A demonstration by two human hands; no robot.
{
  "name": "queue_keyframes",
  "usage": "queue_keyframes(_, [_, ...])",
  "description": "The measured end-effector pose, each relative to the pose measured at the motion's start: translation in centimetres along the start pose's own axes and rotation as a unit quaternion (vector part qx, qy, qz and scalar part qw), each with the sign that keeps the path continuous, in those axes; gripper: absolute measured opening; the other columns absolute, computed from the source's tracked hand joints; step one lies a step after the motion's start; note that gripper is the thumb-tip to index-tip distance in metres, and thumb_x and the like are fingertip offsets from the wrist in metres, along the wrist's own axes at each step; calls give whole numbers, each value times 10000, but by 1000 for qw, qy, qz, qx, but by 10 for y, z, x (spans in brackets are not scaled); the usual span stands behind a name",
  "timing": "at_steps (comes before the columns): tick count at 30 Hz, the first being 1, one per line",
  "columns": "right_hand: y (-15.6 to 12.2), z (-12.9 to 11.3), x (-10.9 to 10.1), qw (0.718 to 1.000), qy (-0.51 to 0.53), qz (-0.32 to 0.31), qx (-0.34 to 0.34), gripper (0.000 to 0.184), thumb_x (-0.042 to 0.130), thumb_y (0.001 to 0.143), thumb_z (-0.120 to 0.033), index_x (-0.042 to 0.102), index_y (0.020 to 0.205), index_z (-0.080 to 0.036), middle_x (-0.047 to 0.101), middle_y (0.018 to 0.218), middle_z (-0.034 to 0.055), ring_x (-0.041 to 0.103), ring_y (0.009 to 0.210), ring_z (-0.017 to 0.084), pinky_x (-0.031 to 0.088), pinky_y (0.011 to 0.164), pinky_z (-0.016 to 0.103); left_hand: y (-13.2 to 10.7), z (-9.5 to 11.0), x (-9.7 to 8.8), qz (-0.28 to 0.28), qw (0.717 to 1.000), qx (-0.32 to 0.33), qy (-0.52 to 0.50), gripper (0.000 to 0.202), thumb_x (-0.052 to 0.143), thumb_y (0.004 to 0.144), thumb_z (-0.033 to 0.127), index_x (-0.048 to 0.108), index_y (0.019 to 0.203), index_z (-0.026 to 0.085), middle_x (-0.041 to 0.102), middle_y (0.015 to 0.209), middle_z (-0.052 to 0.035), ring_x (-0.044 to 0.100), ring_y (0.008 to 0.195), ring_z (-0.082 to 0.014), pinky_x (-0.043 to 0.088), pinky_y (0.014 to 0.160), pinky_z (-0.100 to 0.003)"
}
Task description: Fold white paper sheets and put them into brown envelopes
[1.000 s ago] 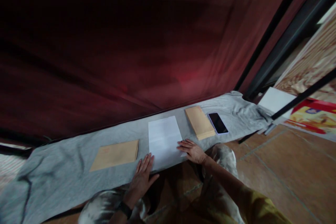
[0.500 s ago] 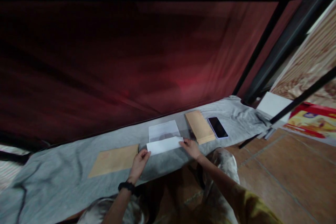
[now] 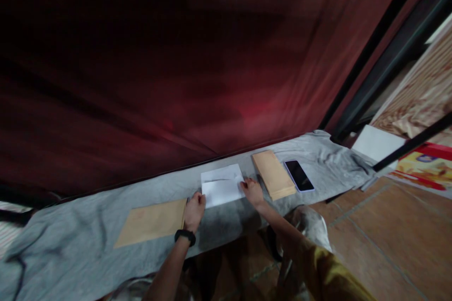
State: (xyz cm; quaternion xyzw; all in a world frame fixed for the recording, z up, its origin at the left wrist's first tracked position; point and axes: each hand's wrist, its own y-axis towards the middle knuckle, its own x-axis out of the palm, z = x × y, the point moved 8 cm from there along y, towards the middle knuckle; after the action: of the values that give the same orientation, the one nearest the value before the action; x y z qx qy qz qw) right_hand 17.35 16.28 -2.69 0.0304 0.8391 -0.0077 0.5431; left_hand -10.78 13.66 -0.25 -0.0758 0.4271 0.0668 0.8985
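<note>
A white sheet of paper (image 3: 223,191) lies on the grey cloth in front of me, its near part folded over toward the far part, with a thin dark gap along the flap's edge. My left hand (image 3: 194,210), a black band on its wrist, has its fingers closed at the paper's left edge. At the right edge, my right hand (image 3: 253,192) pinches the fold with bent fingers. A brown envelope (image 3: 151,222) rests flat just left of my left hand. Beyond my right hand is a stack of brown envelopes (image 3: 273,174).
A phone (image 3: 299,176) with a dark screen lies right of the stack. Grey cloth (image 3: 81,235) covers the narrow surface. A dark red curtain (image 3: 212,80) hangs behind it, framed by black bars. Tiled floor (image 3: 391,225) and a white box-like object (image 3: 377,143) are at the right.
The raised near flap of the paper has come down and away from me onto the sheet. Both hands moved with it and stay at its edges. The view shifted slightly.
</note>
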Motion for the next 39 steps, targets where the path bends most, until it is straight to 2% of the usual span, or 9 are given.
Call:
queue_keyframes(5, [11, -3, 2, 999, -31, 6, 28, 306, 450, 1013, -367, 695, 1039, -186, 737, 1075, 148, 684, 1002, 264, 457, 906, 370, 9, 5, 1, -1, 998, -30, 50, 157, 526, 923, 297, 643, 889, 197, 716, 768, -68, 676, 753, -208, 434, 685, -278])
queue_keyframes(11, [27, -8, 3, 998, -48, 7, 29, 323, 435, 1018, -370, 693, 1047, -179, 722, 1087, 172, 658, 1047, 284, 390, 970, 440, 21, 8, 1, 8, 995, -48, 82, 216, 491, 945, 342, 656, 957, 203, 741, 813, -85, 697, 787, -225, 448, 696, -290])
queue_keyframes(23, [56, -13, 10, 998, -55, 12, 14, 350, 419, 1017, -366, 699, 1083, -168, 723, 1075, 176, 627, 1050, 286, 346, 990, 452, 47, 7, 0, 17, 992, -59, 114, 283, 463, 959, 362, 688, 980, 191, 759, 879, -121, 708, 831, -252, 464, 706, -307])
queue_keyframes(29, [62, -16, 12, 998, -60, 16, 1, 387, 376, 1027, -358, 689, 1109, -146, 709, 1102, 186, 614, 1069, 297, 341, 989, 459, 50, 5, 2, 25, 989, -63, 135, 298, 453, 965, 366, 689, 987, 186, 759, 889, -132, 709, 818, -257, 463, 688, -311])
queue_keyframes(35, [62, -18, 12, 997, -70, 28, 3, 371, 385, 1027, -346, 677, 1123, -138, 706, 1098, 186, 617, 1055, 289, 323, 1005, 451, 45, 6, 0, 52, 985, -60, 154, 303, 439, 968, 347, 656, 1076, 167, 748, 899, -129, 701, 794, -259, 474, 693, -331])
queue_keyframes(37, [63, -18, 13, 997, -72, 33, 6, 372, 387, 1027, -343, 674, 1128, -128, 709, 1093, 185, 617, 1049, 286, 318, 1010, 449, 38, 10, -1, 71, 983, -51, 160, 329, 417, 970, 323, 632, 1147, 148, 734, 982, -145, 692, 875, -267, 487, 755, -351])
queue_keyframes(39, [63, -18, 13, 997, -73, 38, 9, 373, 389, 1026, -341, 670, 1141, -123, 710, 1095, 184, 616, 1048, 283, 312, 1019, 450, 30, 20, 2, 96, 980, -16, 173, 365, 388, 970, 294, 612, 1209, 132, 696, 1124, -170, 655, 1035, -283, 476, 880, -389])
